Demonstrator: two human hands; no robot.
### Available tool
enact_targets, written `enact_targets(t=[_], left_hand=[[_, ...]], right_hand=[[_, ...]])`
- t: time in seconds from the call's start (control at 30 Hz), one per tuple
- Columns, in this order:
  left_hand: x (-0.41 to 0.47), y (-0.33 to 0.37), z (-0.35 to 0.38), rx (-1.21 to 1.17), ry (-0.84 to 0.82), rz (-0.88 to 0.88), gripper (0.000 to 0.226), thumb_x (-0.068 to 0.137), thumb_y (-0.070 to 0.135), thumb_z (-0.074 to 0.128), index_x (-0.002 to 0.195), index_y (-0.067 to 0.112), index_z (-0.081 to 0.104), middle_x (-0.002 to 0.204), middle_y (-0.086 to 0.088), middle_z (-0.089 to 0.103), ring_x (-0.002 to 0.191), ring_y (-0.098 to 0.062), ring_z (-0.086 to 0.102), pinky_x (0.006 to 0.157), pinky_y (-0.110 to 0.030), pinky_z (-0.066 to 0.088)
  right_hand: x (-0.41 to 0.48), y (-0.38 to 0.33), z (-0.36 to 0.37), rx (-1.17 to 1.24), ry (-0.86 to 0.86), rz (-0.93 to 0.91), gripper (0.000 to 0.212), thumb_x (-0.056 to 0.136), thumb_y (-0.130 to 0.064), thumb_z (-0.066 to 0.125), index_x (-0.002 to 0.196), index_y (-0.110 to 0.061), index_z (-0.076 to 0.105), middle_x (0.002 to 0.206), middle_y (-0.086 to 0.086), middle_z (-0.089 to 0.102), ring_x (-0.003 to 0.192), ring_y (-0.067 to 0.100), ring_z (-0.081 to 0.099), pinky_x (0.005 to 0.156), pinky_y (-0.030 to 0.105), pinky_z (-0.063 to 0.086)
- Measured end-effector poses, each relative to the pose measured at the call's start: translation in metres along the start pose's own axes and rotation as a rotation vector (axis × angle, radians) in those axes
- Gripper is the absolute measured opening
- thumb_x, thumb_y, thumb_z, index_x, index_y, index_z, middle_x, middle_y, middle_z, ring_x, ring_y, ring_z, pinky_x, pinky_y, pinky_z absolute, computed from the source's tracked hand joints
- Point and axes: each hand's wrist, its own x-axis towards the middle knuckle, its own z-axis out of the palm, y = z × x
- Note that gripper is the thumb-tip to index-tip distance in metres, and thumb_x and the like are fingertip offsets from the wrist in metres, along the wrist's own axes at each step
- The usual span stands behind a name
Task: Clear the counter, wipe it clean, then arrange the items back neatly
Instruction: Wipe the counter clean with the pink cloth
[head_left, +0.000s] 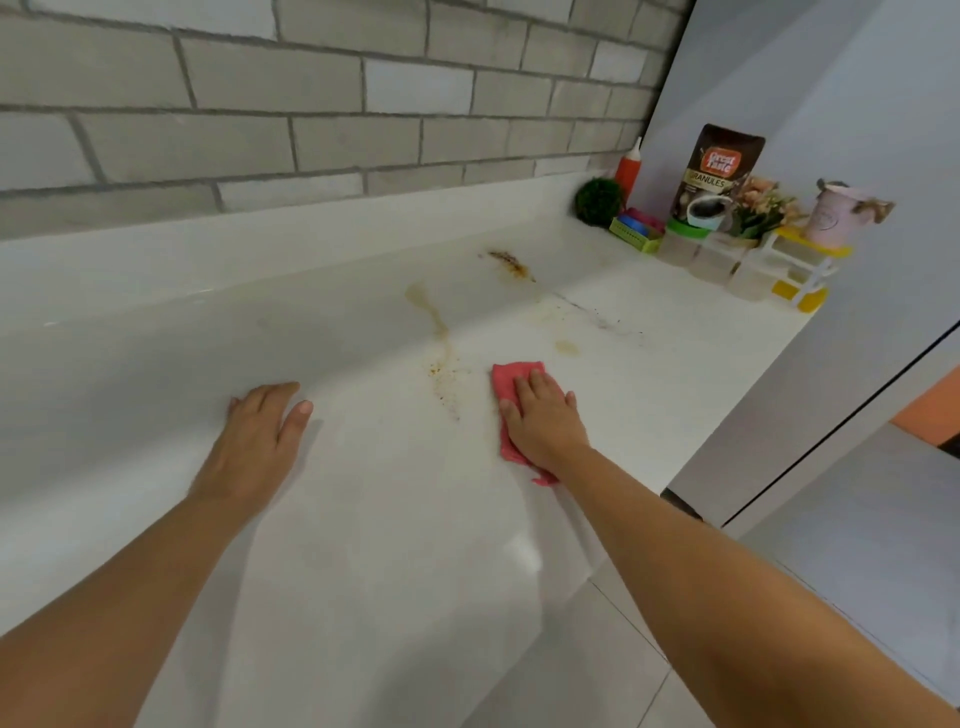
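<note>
Two hands lie flat on the counter (395, 519); the right hand (543, 421) presses the pink cloth (511, 376), the left hand (260, 431) rests open, holding nothing; the nearest brown stain (441, 358), seemingly dried, runs away lengthwise between them, closer to the cloth.
</note>
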Motion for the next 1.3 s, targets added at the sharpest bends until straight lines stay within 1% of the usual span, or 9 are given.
enact_targets(t=[0.17, 0.5, 0.67, 0.77, 0.9, 0.97, 1.13, 1.23, 1.3], left_hand=[[0.0, -0.001, 0.002, 0.017, 0.009, 0.019, 0.041, 0.098, 0.024, 0.038, 0.133, 0.004, 0.046, 0.137, -0.014, 0.046, 0.133, -0.027, 0.036, 0.116, -0.036, 0.011], [0.002, -0.005, 0.004, 0.017, 0.022, -0.017, 0.044, 0.099, 0.028, 0.033, 0.135, 0.006, 0.044, 0.139, -0.012, 0.044, 0.134, -0.024, 0.034, 0.117, -0.033, 0.008], [0.004, -0.009, 0.005, 0.012, 0.023, -0.024, 0.045, 0.099, 0.032, 0.032, 0.136, 0.008, 0.042, 0.141, -0.01, 0.043, 0.135, -0.025, 0.032, 0.117, -0.034, 0.009], [0.005, -0.01, 0.006, 0.025, 0.024, -0.027, 0.045, 0.099, 0.032, 0.033, 0.136, 0.009, 0.042, 0.141, -0.01, 0.043, 0.135, -0.026, 0.032, 0.116, -0.035, 0.011], [0.004, -0.011, 0.007, 0.034, 0.019, -0.033, 0.046, 0.099, 0.034, 0.031, 0.137, 0.01, 0.041, 0.141, -0.009, 0.042, 0.136, -0.025, 0.031, 0.116, -0.035, 0.012], [0.005, -0.01, 0.006, 0.028, 0.013, -0.032, 0.047, 0.099, 0.034, 0.03, 0.137, 0.01, 0.041, 0.142, -0.009, 0.041, 0.136, -0.025, 0.03, 0.117, -0.036, 0.011], [0.006, -0.009, 0.006, 0.026, 0.019, -0.015, 0.045, 0.099, 0.032, 0.032, 0.136, 0.008, 0.042, 0.141, -0.011, 0.042, 0.135, -0.026, 0.032, 0.117, -0.037, 0.012], [0.006, -0.011, 0.006, 0.032, 0.01, -0.015, 0.046, 0.099, 0.033, 0.031, 0.136, 0.009, 0.041, 0.141, -0.01, 0.042, 0.135, -0.026, 0.031, 0.117, -0.038, 0.013], [0.005, -0.011, 0.005, 0.034, 0.009, -0.012, 0.046, 0.099, 0.032, 0.031, 0.136, 0.008, 0.042, 0.141, -0.011, 0.043, 0.135, -0.026, 0.032, 0.117, -0.039, 0.013]], right_hand=[[-0.069, -0.001, 0.009, 0.019, -0.012, -0.276, 0.063, 0.096, -0.051, 0.013, 0.15, -0.019, 0.008, 0.159, 0.0, 0.002, 0.147, 0.014, -0.001, 0.118, 0.039, -0.003], [-0.004, 0.007, -0.001, 0.03, -0.009, -0.164, 0.056, 0.1, -0.042, 0.02, 0.149, -0.014, 0.018, 0.158, 0.005, 0.011, 0.146, 0.017, 0.006, 0.118, 0.04, 0.001], [-0.097, 0.0, 0.012, 0.056, 0.047, -0.368, 0.087, 0.078, -0.066, -0.007, 0.146, -0.023, 0.027, 0.155, -0.005, 0.022, 0.144, 0.009, 0.013, 0.115, 0.028, -0.004], [-0.076, 0.006, 0.009, 0.049, 0.037, -0.355, 0.08, 0.084, -0.067, -0.002, 0.146, -0.024, 0.025, 0.155, -0.006, 0.021, 0.143, 0.009, 0.015, 0.117, 0.034, -0.001], [-0.005, 0.005, 0.003, 0.046, 0.008, -0.198, 0.054, 0.099, -0.042, 0.02, 0.148, -0.018, 0.022, 0.158, 0.001, 0.013, 0.145, 0.014, 0.01, 0.117, 0.043, 0.002], [-0.001, -0.002, 0.003, 0.05, 0.023, -0.173, 0.054, 0.1, -0.04, 0.021, 0.148, -0.015, 0.022, 0.157, 0.004, 0.014, 0.145, 0.016, 0.011, 0.117, 0.042, 0.003], [-0.09, -0.004, 0.014, 0.061, 0.077, -0.352, 0.084, 0.082, -0.067, -0.003, 0.146, -0.022, 0.025, 0.155, -0.003, 0.021, 0.144, 0.011, 0.014, 0.117, 0.032, 0.002], [-0.078, 0.006, 0.011, 0.056, 0.044, -0.339, 0.075, 0.084, -0.06, 0.0, 0.147, -0.025, 0.022, 0.156, -0.006, 0.017, 0.144, 0.01, 0.013, 0.117, 0.038, 0.0], [-0.039, 0.018, 0.008, 0.054, 0.053, -0.193, 0.06, 0.095, -0.048, 0.013, 0.148, -0.022, 0.02, 0.158, -0.002, 0.013, 0.145, 0.013, 0.011, 0.117, 0.045, 0.002]])
